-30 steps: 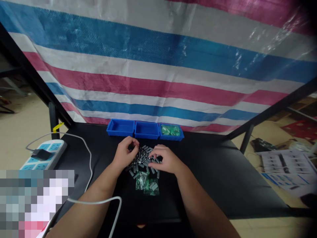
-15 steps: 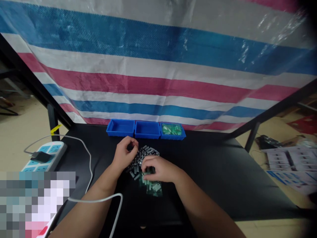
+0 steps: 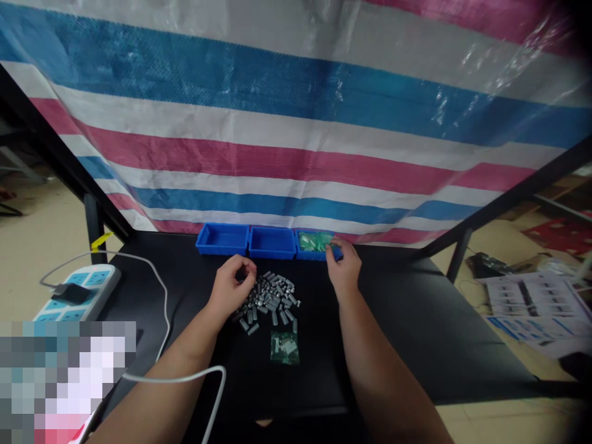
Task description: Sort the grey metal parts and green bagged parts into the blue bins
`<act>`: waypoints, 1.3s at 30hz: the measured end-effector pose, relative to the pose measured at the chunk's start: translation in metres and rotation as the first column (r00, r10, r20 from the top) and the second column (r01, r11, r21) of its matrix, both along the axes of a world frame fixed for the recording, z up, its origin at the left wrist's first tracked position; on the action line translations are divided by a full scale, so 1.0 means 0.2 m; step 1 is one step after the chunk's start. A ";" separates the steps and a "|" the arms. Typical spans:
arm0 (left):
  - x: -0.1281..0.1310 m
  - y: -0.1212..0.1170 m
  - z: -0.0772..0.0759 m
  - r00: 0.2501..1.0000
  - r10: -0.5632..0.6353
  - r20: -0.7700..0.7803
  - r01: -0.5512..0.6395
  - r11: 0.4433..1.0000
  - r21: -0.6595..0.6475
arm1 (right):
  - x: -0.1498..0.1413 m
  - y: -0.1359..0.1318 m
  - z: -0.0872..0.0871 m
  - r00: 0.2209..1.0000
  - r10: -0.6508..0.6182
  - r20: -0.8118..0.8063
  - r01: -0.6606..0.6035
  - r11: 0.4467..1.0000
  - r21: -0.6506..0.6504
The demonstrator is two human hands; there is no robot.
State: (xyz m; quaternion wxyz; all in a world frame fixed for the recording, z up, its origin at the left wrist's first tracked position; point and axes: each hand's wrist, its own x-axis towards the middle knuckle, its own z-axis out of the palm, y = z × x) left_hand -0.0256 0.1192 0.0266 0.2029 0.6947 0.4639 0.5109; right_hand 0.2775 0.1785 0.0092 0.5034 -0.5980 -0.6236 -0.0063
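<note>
Black table under a striped tarp of blue, pink and white, hung behind it. Beige floor on both sides, papers lying on the floor at right. Power strip on the table's left corner, white cable running from it.

Steel cylinders in a loose pile mid-table, long axes pointing every way, no shared direction. Small clear bag of cylinders lies just nearer the person, long axis roughly toward the bins.

Three blue bins in a row at the far edge: left bin and middle bin hold nothing visible, right bin holds green-tinted bags.

Left hand curled closed beside the pile, contents hidden. Right hand at the right bin's rim, fingers touching; grip cannot be told.
</note>
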 end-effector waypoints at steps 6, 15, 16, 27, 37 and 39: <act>-0.01 0.00 0.01 1.000 0.010 0.013 -0.010 1.000 -0.002 | 0.04 0.03 -0.07 0.965 -0.118 0.233 0.135 0.989 -0.062; 0.00 0.00 0.01 1.000 0.002 0.015 -0.002 1.000 0.001 | 0.02 0.01 -0.03 0.981 -0.043 0.189 0.056 0.996 -0.067; 0.00 0.00 0.01 1.000 0.000 0.015 0.000 1.000 0.001 | 0.01 -0.01 0.00 0.982 -0.039 0.185 0.053 0.996 -0.069; -0.01 0.00 0.00 1.000 0.021 -0.013 -0.022 1.000 -0.018 | -0.32 -0.43 0.29 0.523 0.852 -0.010 -0.523 0.312 -0.793; 0.00 0.00 0.00 0.998 -0.010 -0.065 0.006 0.998 -0.062 | -0.41 -0.48 0.24 0.477 0.874 0.094 -0.360 0.291 -0.886; 0.00 0.00 0.00 0.998 -0.006 -0.067 0.002 0.998 -0.061 | -0.40 -0.48 0.24 0.465 0.884 0.050 -0.415 0.268 -0.869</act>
